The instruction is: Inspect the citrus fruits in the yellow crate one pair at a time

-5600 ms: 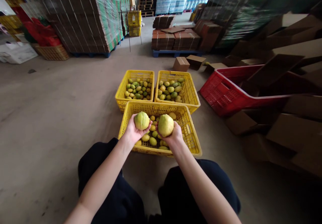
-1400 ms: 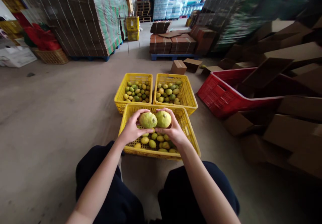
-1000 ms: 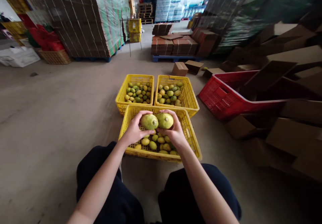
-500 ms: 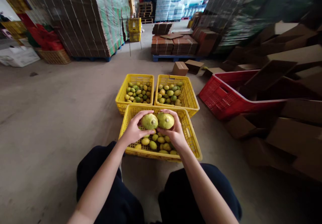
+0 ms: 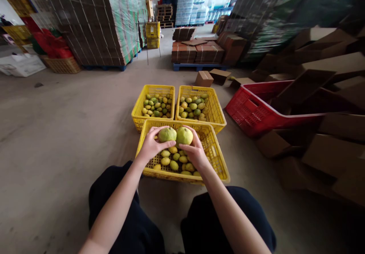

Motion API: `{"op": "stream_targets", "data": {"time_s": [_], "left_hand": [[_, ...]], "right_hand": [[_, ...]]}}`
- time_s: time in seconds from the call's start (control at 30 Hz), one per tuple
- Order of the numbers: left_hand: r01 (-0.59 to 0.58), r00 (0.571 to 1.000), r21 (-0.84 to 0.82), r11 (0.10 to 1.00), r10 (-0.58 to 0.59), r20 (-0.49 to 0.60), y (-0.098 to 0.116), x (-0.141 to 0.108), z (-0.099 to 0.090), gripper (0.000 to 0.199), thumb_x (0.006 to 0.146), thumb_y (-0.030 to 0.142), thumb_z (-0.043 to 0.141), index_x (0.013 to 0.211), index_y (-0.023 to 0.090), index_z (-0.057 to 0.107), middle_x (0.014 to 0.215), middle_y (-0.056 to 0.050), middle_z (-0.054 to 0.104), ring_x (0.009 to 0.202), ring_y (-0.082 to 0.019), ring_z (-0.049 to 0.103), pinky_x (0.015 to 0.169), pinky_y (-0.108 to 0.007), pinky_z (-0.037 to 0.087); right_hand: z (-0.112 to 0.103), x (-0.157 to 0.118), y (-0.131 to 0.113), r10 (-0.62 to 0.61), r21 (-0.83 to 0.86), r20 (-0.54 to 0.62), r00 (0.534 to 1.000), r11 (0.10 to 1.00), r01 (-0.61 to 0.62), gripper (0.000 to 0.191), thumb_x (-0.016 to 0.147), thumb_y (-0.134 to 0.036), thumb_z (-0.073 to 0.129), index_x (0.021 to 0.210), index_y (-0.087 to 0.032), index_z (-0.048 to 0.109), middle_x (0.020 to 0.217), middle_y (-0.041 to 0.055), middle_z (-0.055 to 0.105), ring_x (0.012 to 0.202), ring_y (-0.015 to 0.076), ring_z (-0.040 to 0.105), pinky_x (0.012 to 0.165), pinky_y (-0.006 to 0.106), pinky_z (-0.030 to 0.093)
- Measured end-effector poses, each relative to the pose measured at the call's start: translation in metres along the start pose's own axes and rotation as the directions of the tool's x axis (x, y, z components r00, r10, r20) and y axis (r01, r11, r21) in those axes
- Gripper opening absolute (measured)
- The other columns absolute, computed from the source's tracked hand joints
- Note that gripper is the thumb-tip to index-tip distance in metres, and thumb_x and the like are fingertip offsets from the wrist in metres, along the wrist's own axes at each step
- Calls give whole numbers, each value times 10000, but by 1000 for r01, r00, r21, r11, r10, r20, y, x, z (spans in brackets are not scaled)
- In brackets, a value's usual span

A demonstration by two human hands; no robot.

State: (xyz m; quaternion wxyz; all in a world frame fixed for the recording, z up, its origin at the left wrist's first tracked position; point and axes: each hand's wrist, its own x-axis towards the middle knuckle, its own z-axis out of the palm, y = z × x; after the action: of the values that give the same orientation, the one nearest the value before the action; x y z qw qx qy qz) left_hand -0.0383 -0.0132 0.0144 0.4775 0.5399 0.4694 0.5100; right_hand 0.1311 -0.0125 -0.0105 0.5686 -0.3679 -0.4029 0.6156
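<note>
My left hand [image 5: 150,144] has its thumb and fingers closed round a yellow-green lemon [image 5: 167,134]. Beside it, my right hand [image 5: 196,150] grips a second, paler lemon [image 5: 184,135]. The two fruits are side by side, very close or touching; I cannot tell which. Both are held above the front yellow crate [image 5: 219,159], which has several loose lemons [image 5: 173,165] on its slotted bottom. My hands and forearms hide part of the crate and its fruit.
Behind stand two more yellow crates, left [image 5: 137,111] and right [image 5: 218,109], both with lemons. A red crate [image 5: 245,111] with flattened cardboard [image 5: 327,147] is at the right. Farther back are a blue pallet of cardboard [image 5: 196,67] and wrapped stacks [image 5: 119,22].
Both lemons have been turned in my fingers, so the stem ends that faced me now point more upward. My hands have shifted slightly to the left.
</note>
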Motion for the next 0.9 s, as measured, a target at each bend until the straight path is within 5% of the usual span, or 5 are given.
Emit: {"op": "stream_targets", "data": {"time_s": [0.27,0.43,0.67,0.8,0.9], "left_hand": [[217,974,-321,922,-228,3,-7,6,-4,380,633,377,804,914,162,664,941,-64,694,924,-204,620,878,-322,453],[265,959,-424,866,-282,23,-8,4,0,309,679,360,768,892,158,670,972,-58,675,938,-185,611,804,-259,459],[384,893,-634,671,-444,70,-9,8,9,186,821,307,619,939,166,641,975,-75,674,880,-186,638,748,-284,510],[448,842,-667,595,-531,92,-3,9,9,228,859,347,554,939,146,627,904,-91,678,771,-193,663,693,-317,550],[434,858,-658,615,-504,96,1,5,9,189,795,298,633,896,139,623,814,-70,677,670,-178,671,634,-286,558]], "right_hand": [[2,1,-2,85,211,1,996,974,-83,481,561,-150,734,1006,-277,600,917,-41,650,845,166,581,746,269,468],[4,-1,-6,121,278,-9,993,954,-114,478,549,-167,747,984,-283,583,869,-35,644,788,174,590,648,281,503],[8,0,-1,135,298,-84,987,949,-104,326,637,-351,775,885,-269,580,780,-51,632,666,154,601,560,276,514],[9,4,-2,255,371,-148,956,910,-185,221,699,-356,722,855,-225,635,747,-28,678,645,154,625,548,264,519],[7,7,-6,351,440,-197,915,866,-237,178,747,-373,674,816,-211,647,680,-17,688,579,159,631,521,272,528]]}}
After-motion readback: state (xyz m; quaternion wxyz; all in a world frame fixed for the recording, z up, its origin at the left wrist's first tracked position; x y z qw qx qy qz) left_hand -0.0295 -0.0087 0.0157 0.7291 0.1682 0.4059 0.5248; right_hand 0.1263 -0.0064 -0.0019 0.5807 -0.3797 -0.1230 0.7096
